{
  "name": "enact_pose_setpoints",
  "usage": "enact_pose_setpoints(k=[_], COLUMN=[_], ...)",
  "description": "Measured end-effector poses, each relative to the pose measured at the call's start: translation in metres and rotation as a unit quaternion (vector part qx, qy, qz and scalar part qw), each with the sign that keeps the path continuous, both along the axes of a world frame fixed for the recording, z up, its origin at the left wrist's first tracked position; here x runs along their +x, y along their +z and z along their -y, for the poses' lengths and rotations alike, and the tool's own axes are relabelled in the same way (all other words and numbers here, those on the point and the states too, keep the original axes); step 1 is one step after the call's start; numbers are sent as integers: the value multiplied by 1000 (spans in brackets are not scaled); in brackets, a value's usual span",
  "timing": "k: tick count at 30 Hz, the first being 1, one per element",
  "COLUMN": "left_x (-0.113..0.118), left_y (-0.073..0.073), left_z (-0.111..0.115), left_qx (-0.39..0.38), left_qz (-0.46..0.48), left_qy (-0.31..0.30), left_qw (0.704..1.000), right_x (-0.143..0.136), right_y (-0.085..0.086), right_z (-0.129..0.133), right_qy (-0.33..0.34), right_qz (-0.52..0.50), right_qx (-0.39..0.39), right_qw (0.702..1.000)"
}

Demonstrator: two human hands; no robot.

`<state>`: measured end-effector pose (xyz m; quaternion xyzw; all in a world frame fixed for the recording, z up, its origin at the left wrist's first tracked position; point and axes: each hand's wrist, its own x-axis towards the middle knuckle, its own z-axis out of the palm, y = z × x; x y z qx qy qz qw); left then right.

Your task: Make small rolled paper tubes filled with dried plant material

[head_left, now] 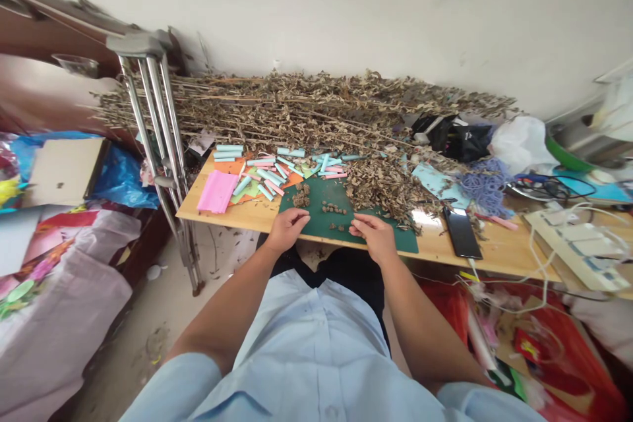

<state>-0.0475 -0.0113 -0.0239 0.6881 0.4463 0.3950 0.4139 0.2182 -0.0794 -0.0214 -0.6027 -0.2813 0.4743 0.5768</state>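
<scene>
My left hand (pixel 291 229) is at the near edge of a green mat (pixel 326 192), thumb and fingertips pressed together; anything between them is too small to make out. Opposite it, my right hand (pixel 374 236) is also closed in a pinch over the mat, and its contents cannot be made out. Between the hands lie a short row of small brown dried clumps (pixel 334 209) and a few smaller bits (pixel 337 227). A little heap of similar clumps (pixel 301 196) sits just beyond my left hand. Past my right hand spreads a pile of crumpled dry leaves (pixel 386 188).
Blue and pink paper rolls (pixel 271 176) and a pink paper stack (pixel 217 191) lie left. Dried stalks (pixel 297 105) line the wall. Crutches (pixel 158 105) stand at the table's left. A phone (pixel 462 233), purple cord (pixel 483 186) and power strip (pixel 576 247) are right.
</scene>
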Motion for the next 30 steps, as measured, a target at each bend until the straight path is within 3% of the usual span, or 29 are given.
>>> enact_pose_setpoints(k=[10,30], left_x=[-1,1], left_y=[0,4], left_z=[0,-2], left_qx=[-5,-21], left_qz=[-5,5], left_qy=[-2,6], left_qw=[1000,1000], right_x=[0,-1], right_y=[5,3], right_z=[0,0], right_qy=[38,10], right_qz=[13,-16], right_qx=[-14,1], right_qw=[999,1000])
